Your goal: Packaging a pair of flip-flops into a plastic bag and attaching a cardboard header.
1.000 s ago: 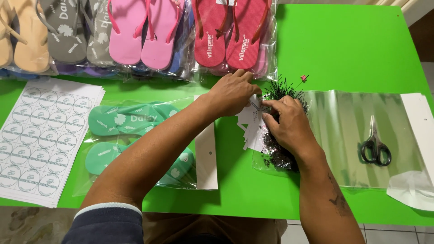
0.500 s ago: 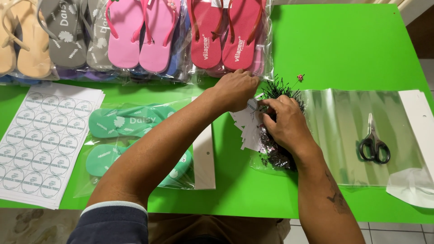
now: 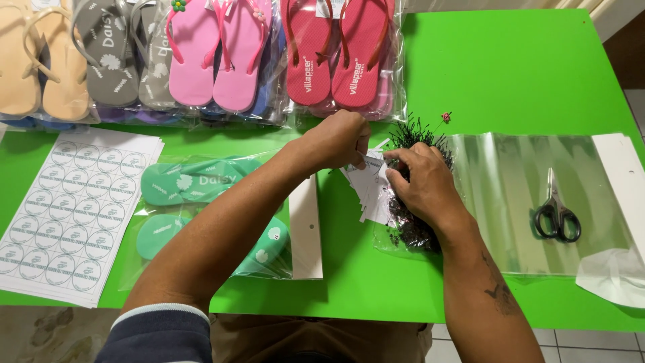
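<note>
Pinching small white tags (image 3: pixel 368 188) — apparently — left hand (image 3: pixel 336 138) and right hand (image 3: pixel 423 185).

Green desk (image 3: pixel 524 74): left hand (image 3: pixel 336 140) and right hand (image 3: pixel 423 185) pinch white tags (image 3: pixel 369 191); teal sandals (image 3: pixel 201 185), scissors (image 3: pixel 556 215), sticker sheet (image 3: pixel 67 208).

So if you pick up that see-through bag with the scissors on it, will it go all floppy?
Probably. The clear bag looks thin and lies flat on the green table, so it would likely droop. It looks glossy, so perhaps slippery. The scissors sit loose on top and might slide off if it tilts.
</note>
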